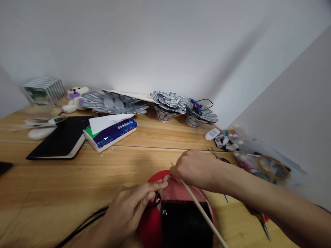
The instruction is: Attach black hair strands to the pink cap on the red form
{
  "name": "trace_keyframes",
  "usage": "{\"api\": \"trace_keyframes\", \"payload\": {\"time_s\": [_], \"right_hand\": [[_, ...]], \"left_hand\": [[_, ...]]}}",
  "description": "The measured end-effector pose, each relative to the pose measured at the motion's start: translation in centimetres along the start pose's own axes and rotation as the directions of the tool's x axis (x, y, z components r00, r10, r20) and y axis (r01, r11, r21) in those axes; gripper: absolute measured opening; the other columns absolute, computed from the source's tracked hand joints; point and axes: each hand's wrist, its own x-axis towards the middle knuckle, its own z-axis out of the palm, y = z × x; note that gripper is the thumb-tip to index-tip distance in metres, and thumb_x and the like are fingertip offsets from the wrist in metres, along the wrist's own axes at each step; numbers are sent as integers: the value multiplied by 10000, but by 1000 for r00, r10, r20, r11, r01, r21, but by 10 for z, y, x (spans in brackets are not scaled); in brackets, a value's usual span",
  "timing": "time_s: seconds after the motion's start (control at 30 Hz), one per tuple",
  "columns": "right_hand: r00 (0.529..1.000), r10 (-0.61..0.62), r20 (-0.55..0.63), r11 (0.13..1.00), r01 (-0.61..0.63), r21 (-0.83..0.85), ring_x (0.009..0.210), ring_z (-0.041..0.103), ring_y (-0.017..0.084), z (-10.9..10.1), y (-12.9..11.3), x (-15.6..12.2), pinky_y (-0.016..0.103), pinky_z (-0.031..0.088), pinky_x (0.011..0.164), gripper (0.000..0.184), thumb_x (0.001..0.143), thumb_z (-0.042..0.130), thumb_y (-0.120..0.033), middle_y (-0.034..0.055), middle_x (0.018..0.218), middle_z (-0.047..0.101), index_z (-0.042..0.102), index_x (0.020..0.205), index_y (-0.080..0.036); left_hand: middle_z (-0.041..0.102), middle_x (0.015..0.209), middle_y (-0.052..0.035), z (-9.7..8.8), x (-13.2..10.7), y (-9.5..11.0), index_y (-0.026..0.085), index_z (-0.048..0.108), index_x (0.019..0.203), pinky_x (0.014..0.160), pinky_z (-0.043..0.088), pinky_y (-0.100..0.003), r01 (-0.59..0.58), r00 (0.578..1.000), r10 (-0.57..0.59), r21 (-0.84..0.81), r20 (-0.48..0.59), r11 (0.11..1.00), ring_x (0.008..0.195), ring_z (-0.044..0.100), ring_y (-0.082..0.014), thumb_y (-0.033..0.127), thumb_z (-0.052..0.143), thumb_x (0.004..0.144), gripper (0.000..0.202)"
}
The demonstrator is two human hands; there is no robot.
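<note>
A red round-edged object (158,177) lies in front of me, with a pinkish panel and a black panel (186,224) over it. My right hand (190,167) is closed at its far edge around a long thin wooden stick (204,213), which slants across the panels toward me. My left hand (134,203) presses its fingertips to the object's upper left edge, thumb and forefinger close together there. Beneath that hand runs a black cord (88,220), looping out by the thumb. Exactly what the left fingertips pinch is hidden.
A tissue pack (113,136) and black notebook (62,137) lie left. Along the wall stand a teddy bear (76,98) and several grey petalled bowl-like pieces (168,106). Scissors (218,157), red-handled scissors (265,225), and clutter with a yellow ring (274,168) are right.
</note>
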Motion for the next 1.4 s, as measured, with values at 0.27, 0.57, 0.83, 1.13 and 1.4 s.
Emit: {"api": "trace_keyframes", "payload": {"time_s": [0.27,0.57,0.83,1.13,1.4], "right_hand": [[995,97,-35,994,-95,45,582,707,208,1,-1,3,298,169,472,176,873,671,-124,73,632,780,758,724,-156],[985,158,-66,976,-145,163,552,675,179,7,1,-4,276,188,484,189,889,679,-150,49,629,775,751,716,-176],[938,292,-187,926,-229,299,528,669,148,31,-4,-7,237,293,510,171,839,670,-89,26,620,775,745,714,-178],[785,442,-434,848,-209,486,488,677,130,29,-10,-7,202,405,512,188,807,643,-85,6,662,796,790,810,-201],[748,233,-622,911,57,409,608,723,154,41,-18,-20,231,513,608,195,967,557,-211,48,769,805,752,963,-208]], "left_hand": [[698,1284,74,3,0,1,385,554,1355,932,509,-122,20,1000,-20,6,-4,1000,1110,695,-100,193,431,1036,391],[697,1288,66,2,-2,-1,390,544,1365,941,523,-150,25,1000,-25,-29,13,999,1122,691,-113,168,431,1022,424],[707,1268,78,4,-1,0,402,568,1343,931,516,-137,36,999,-37,-42,-24,998,1024,724,-87,171,441,1023,414],[787,1013,48,-7,1,6,346,616,1299,749,577,-153,60,992,-56,34,-111,998,801,756,-111,211,427,1030,355],[685,1309,-46,-6,-12,6,186,600,1161,1049,470,-207,-260,966,242,310,97,915,1221,629,-173,105,495,986,219]]}}
